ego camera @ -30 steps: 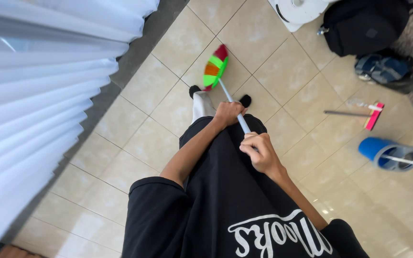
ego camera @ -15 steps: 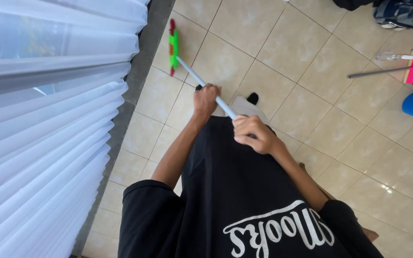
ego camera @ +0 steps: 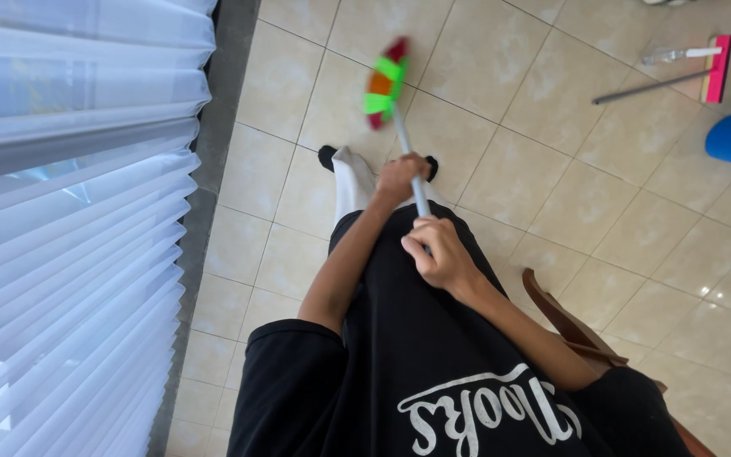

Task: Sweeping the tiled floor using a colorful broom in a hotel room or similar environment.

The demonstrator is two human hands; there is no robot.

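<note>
Head view: both my hands, left hand (ego camera: 399,179) and right hand (ego camera: 435,252), grip the broom (ego camera: 385,82) closed; short, low strokes across the floor (ego camera: 501,169) seem best.

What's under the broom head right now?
Beige floor tile and a grout line lie around the blurred broom head. Whatever is directly beneath the bristles is covered. Both left hand and right hand grip the handle.

We find no packages, labels, signs or screens here. The nearest thing to a label is the white lettering printed across the chest of the black shirt (ego camera: 484,415), low in the view and seen upside down, in curling white strokes with an underline swooping beneath them.
</note>
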